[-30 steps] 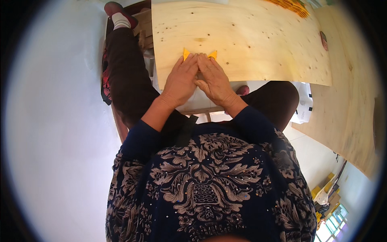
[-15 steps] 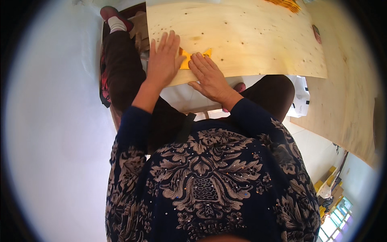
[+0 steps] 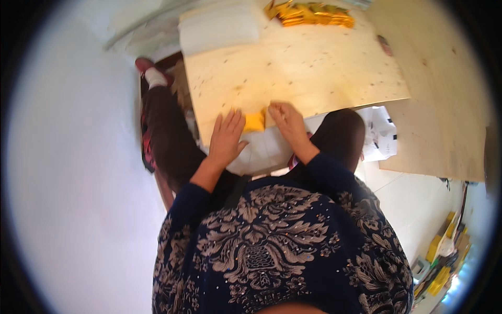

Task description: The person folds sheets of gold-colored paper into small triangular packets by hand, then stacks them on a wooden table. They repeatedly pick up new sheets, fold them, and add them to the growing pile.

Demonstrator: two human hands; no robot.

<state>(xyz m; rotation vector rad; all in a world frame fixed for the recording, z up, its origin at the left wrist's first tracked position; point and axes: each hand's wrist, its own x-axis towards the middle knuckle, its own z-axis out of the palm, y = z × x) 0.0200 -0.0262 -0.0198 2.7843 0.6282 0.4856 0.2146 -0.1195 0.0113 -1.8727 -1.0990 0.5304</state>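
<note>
A small yellow-orange piece, folded paper or cloth by its look [image 3: 254,122], lies at the near edge of the wooden board. Its right side is darker orange. My left hand [image 3: 228,137] rests flat just left of it, fingers stretched out and fingertips beside its left edge. On the other side, my right hand [image 3: 288,123] has its fingers curled in close to the piece's right edge. Whether anything sits between those fingers is too small and blurred to tell.
Flat yellow-orange pieces [image 3: 319,14] lie in an overlapping row at the board's far side. A white sheet [image 3: 219,29] covers its far left corner. A small dark red object [image 3: 385,45] is near the right edge. A white bag [image 3: 380,133] hangs below the board.
The view has shifted, showing more of the board's far side. My right hand has come off the yellow piece and curled its fingers; my left hand stays flat at its left.
</note>
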